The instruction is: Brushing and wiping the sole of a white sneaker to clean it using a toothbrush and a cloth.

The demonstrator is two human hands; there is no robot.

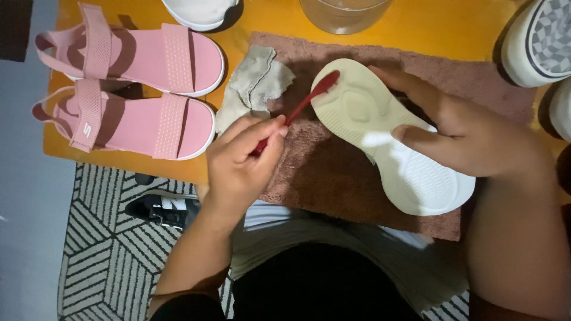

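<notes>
My left hand [242,156] grips a red toothbrush [306,101] by its handle, with the brush head resting on the toe end of a cream shoe sole. My right hand [461,131] holds that shoe [380,134] upside down, sole facing up, over a brown-pink towel [333,178] spread on the orange table. The upper of the shoe is hidden beneath the sole and my fingers.
A pair of pink sandals [140,89] lies at the left on the orange table [434,27]. A crumpled grey rag [253,86] sits by the towel. A clear bowl [342,13] and other shoes [538,41] stand at the back. A black shoe [163,209] lies on the patterned rug.
</notes>
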